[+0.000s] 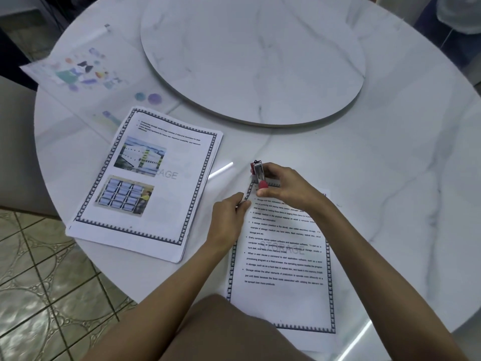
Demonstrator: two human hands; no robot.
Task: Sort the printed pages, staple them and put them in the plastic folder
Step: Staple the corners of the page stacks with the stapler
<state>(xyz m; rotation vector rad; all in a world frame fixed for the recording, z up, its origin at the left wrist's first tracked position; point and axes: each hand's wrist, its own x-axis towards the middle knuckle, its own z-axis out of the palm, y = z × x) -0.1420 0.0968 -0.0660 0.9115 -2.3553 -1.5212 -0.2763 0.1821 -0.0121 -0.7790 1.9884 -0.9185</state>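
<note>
A set of printed text pages with a patterned border lies in front of me on the table. My right hand grips a small red and silver stapler at the set's top left corner. My left hand pinches the set's left edge just below that corner. A second stack of printed pages, topped by a page with two pictures, lies to the left. The clear plastic folder with coloured cartoon prints lies at the far left.
The round white marble table carries a raised turntable in its middle. Tiled floor shows below the table's left edge. Someone's clothing is visible at the top right corner.
</note>
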